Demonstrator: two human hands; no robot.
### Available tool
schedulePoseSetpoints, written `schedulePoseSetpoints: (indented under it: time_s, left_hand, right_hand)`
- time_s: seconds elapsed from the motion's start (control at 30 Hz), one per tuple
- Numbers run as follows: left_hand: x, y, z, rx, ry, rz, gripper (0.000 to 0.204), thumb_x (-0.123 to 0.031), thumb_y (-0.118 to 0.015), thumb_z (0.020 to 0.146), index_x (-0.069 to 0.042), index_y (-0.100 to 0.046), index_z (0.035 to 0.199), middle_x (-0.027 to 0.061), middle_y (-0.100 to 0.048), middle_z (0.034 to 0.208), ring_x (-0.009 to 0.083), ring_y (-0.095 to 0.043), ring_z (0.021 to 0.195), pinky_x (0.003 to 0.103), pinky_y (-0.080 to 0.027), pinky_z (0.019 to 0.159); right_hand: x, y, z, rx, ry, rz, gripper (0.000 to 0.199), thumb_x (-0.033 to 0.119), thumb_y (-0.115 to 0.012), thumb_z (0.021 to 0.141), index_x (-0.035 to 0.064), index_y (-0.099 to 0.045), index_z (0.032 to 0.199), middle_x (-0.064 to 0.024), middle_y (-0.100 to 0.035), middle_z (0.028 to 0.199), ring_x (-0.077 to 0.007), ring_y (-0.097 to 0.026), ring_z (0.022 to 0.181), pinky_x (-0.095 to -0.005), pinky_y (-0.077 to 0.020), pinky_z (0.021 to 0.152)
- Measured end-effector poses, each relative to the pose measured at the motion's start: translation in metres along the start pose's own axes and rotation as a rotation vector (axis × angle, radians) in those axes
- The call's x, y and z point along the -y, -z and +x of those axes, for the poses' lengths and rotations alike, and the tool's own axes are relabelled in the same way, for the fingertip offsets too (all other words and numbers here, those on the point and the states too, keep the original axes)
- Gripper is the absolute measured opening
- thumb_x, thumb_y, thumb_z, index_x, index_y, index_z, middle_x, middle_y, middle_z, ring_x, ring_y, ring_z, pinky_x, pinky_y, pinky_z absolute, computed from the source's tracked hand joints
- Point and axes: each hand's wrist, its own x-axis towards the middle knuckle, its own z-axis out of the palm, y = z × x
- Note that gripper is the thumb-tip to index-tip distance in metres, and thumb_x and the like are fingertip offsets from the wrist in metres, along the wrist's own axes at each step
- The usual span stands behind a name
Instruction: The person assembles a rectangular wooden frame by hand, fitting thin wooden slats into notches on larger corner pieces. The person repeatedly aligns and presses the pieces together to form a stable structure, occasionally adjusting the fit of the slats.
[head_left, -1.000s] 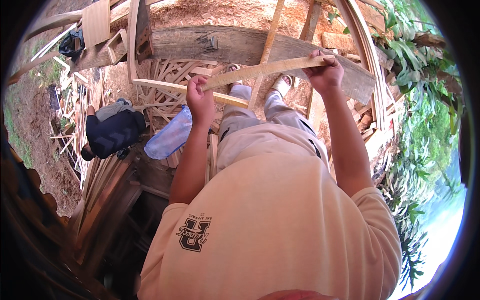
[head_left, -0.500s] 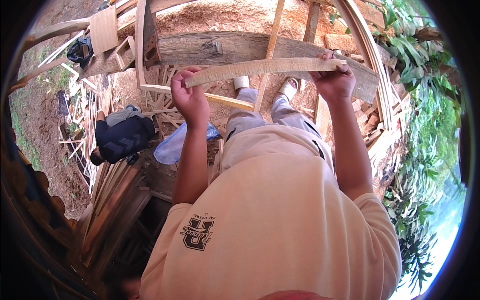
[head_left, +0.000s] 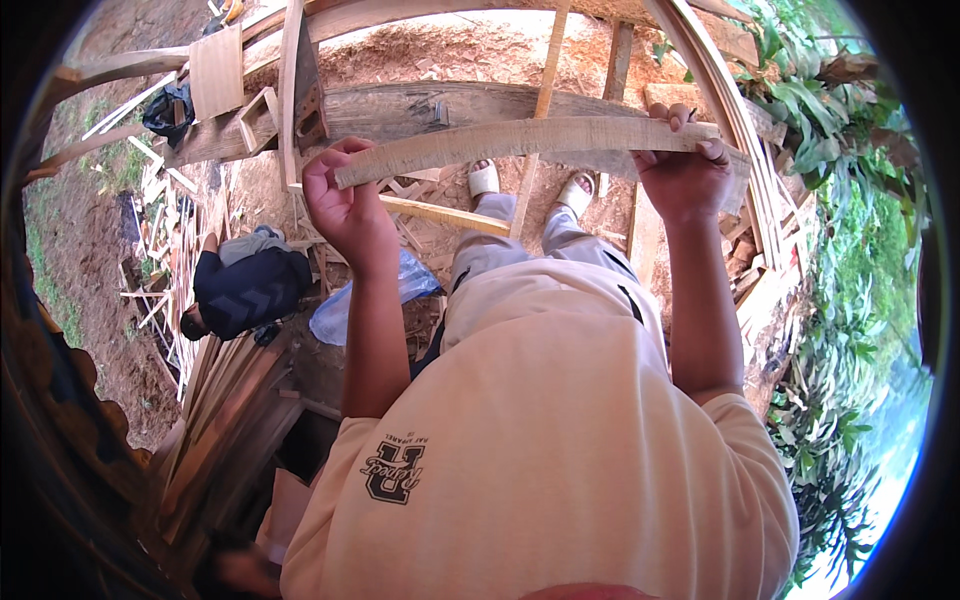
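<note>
I hold a pale wooden strip [head_left: 530,138] crosswise in front of me, one end in each hand; it looks curved in this view. My left hand [head_left: 350,205] pinches the left end between thumb and fingers. My right hand [head_left: 685,180] is closed around the strip close to its right end, with fingertips over the top edge. Beneath the strip lies a wide weathered plank [head_left: 385,108], partly hidden by it. A narrow wooden batten [head_left: 450,214] crosses below, near my legs.
Another person in a dark top [head_left: 250,280] crouches at the left among wood scraps. A clear plastic bag [head_left: 330,318] lies near my left forearm. Long boards [head_left: 215,400] are stacked at lower left. Upright timbers [head_left: 293,90] stand ahead, and leafy plants [head_left: 850,330] line the right side.
My left hand has moved left and slightly down, and my right hand slightly right, with the strip between them. The strip appears a little larger. The fingers of my right hand have shifted on it.
</note>
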Motion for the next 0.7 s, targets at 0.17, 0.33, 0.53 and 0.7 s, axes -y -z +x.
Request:
schedulePoseSetpoints:
  time_s: [0.17, 0.33, 0.53, 0.7]
  left_hand:
    - [0.006, 0.012, 0.001, -0.034, 0.020, 0.004, 0.028, 0.009, -0.068, 0.093, -0.005, -0.056, 0.113, 0.0167, -0.067, 0.112, 0.0204, -0.066, 0.105, 0.037, -0.054, 0.100]
    - [0.010, 0.018, 0.002, -0.066, 0.078, -0.051, 0.029, 0.012, -0.066, 0.092, -0.005, -0.057, 0.114, 0.0152, -0.067, 0.115, 0.0205, -0.064, 0.109, 0.037, -0.053, 0.102]
    - [0.011, 0.019, 0.005, -0.072, 0.140, -0.106, 0.032, 0.016, -0.058, 0.090, -0.003, -0.056, 0.116, 0.0158, -0.066, 0.117, 0.0220, -0.064, 0.110, 0.038, -0.053, 0.104]
    - [0.018, 0.019, 0.007, -0.112, 0.214, -0.101, 0.031, 0.015, -0.056, 0.091, -0.003, -0.056, 0.116, 0.0157, -0.064, 0.118, 0.0232, -0.065, 0.110, 0.040, -0.056, 0.101]
  right_hand:
    - [-0.003, -0.010, -0.003, 0.074, -0.009, -0.033, 0.041, 0.031, -0.068, 0.068, 0.0025, -0.060, 0.097, -0.0109, -0.058, 0.106, -0.0280, -0.056, 0.104, -0.0431, -0.0463, 0.101]
    - [-0.006, -0.015, -0.006, 0.111, -0.006, -0.072, 0.041, 0.037, -0.066, 0.078, 0.0025, -0.060, 0.100, -0.0105, -0.057, 0.106, -0.0265, -0.055, 0.107, -0.0415, -0.0438, 0.102]
    - [-0.011, -0.020, -0.009, 0.091, 0.038, -0.106, 0.041, 0.041, -0.062, 0.085, 0.0033, -0.061, 0.101, -0.0111, -0.057, 0.105, -0.0260, -0.055, 0.106, -0.0416, -0.0485, 0.098]
    - [-0.017, -0.031, -0.016, -0.012, 0.076, -0.152, 0.046, 0.048, -0.057, 0.092, 0.0020, -0.061, 0.097, -0.0104, -0.057, 0.101, -0.0249, -0.057, 0.102, -0.0418, -0.0556, 0.088]
